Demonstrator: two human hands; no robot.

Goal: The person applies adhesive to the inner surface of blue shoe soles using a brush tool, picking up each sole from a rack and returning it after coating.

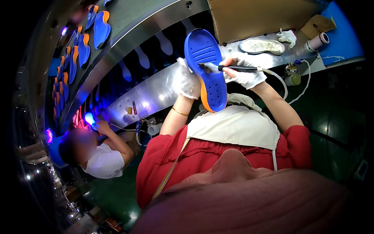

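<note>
A blue shoe insole [212, 89] with an orange side stands upright in front of me, its slotted and perforated face toward me. My left hand [186, 80], in a white glove, grips it by its left edge; some of the fingers are hidden behind it. In my gloved right hand [246, 73] is a brush [238, 68] with a black handle. Its dark bristles lie against the middle of the insole. A pale tube [281, 80] runs from the handle's end down to the right.
Several blue and orange insoles lie on a conveyor belt [124, 13] at the left. Along the metal ledge [161, 89] are a whitish sole-shaped piece [261, 46], a loose glove [287, 38] and a roll [317, 42]. A cardboard box [261, 19] stands behind. Another person [105, 160] works at the left.
</note>
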